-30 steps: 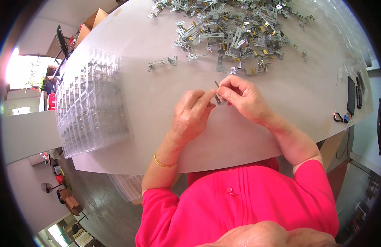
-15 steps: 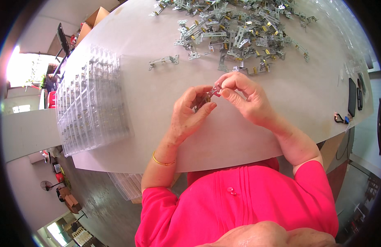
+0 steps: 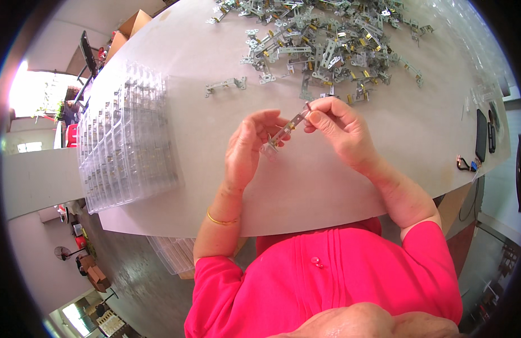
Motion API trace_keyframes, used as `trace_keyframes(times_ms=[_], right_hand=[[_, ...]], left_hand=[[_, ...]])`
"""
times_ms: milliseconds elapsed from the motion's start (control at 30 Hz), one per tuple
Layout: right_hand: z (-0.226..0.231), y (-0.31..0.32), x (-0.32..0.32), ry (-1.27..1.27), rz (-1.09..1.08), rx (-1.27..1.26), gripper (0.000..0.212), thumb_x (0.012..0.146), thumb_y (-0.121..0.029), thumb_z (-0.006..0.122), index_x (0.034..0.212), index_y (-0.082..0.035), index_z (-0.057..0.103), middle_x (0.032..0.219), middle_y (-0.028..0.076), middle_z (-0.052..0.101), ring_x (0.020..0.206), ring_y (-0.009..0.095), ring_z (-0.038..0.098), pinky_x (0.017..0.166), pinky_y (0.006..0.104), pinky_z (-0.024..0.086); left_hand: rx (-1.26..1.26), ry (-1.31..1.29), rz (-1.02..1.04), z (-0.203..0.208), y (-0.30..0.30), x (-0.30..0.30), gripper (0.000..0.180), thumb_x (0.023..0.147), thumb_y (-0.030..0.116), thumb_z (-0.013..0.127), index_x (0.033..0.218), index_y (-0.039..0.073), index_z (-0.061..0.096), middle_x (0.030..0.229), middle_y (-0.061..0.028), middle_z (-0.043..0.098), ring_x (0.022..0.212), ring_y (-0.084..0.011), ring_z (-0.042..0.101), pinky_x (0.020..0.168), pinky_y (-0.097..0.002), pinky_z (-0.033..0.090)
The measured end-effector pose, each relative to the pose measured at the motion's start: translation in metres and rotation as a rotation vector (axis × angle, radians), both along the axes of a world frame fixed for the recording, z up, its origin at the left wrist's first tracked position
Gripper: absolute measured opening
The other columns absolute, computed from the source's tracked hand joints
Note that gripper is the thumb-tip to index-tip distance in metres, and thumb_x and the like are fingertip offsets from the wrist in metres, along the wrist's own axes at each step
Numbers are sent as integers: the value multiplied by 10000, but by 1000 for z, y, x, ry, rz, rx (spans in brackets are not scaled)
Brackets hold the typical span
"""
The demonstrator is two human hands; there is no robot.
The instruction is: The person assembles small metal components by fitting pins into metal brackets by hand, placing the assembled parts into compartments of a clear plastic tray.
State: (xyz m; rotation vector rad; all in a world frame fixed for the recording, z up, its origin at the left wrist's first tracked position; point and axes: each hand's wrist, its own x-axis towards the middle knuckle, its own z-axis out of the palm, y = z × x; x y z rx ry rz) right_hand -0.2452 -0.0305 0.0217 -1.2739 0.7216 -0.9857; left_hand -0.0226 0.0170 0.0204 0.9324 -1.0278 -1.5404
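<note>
A slim metal bracket [image 3: 287, 129] with a small yellow part slants between my hands above the table. My right hand [image 3: 345, 129] pinches its upper end between thumb and fingers. Beside the lower end, my left hand [image 3: 244, 145] has its fingers apart. Some of its fingertips are behind the bracket, and I cannot tell whether they touch it. Farther off lies a heap of similar metal brackets [image 3: 328, 53], several with yellow parts. One single bracket [image 3: 225, 85] lies apart, left of the heap.
Stacked clear plastic trays [image 3: 128, 141] holding small metal parts stand at the table's left. Near the right edge are pliers [image 3: 466, 164] and a long black object [image 3: 482, 135]. Clear plastic [image 3: 474, 39] lies at the far right. The table's front edge is close to my body.
My left hand has loosened its grip and spread its fingers, moving slightly left. The bracket now shows along its length, still pinched by my right hand.
</note>
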Motion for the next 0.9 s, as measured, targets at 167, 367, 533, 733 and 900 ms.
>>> trace_keyframes(times_ms=[167, 367, 533, 733, 900], right_hand=[[2, -4, -1, -230, -46, 255, 140, 1018, -172, 590, 1043, -40, 630, 979, 27, 653, 919, 120, 649, 888, 312, 551], [-2, 1, 3, -281, 35, 385, 149, 1023, -177, 577, 1042, -37, 626, 986, 34, 653, 950, 136, 653, 926, 316, 542], [-11, 5, 8, -12, 38, 127, 139, 1017, -168, 592, 1006, -35, 629, 952, 24, 638, 878, 100, 615, 840, 267, 517], [6, 11, 7, 30, 56, 82, 107, 1004, -144, 609, 968, -43, 621, 804, -12, 596, 730, 53, 546, 673, 219, 468], [9, 16, 7, 118, 65, 19, 87, 993, -128, 620, 962, -47, 617, 717, -42, 555, 635, 35, 518, 565, 216, 433]], left_hand=[[-133, -52, 101, -4, -3, -4, 440, 1021, 220, 529, 1359, -61, 504, 1341, -211, 571, 1172, -270, 597, 934, -408, 509], [-240, -142, 21, -6, -2, -8, 444, 1045, 263, 516, 1358, -52, 514, 1390, -193, 545, 1238, -261, 560, 1013, -422, 484], [-200, -140, 58, -10, -4, -2, 411, 1069, 315, 449, 1226, -44, 570, 1253, -186, 622, 1158, -249, 600, 954, -404, 511], [-35, -70, -21, -6, 2, -3, 354, 1076, 323, 445, 998, 16, 603, 858, -73, 655, 818, -158, 641, 776, -300, 515], [17, -178, -51, -7, 4, -6, 368, 1065, 356, 463, 971, 19, 580, 721, -44, 565, 676, -154, 582, 700, -321, 526]])
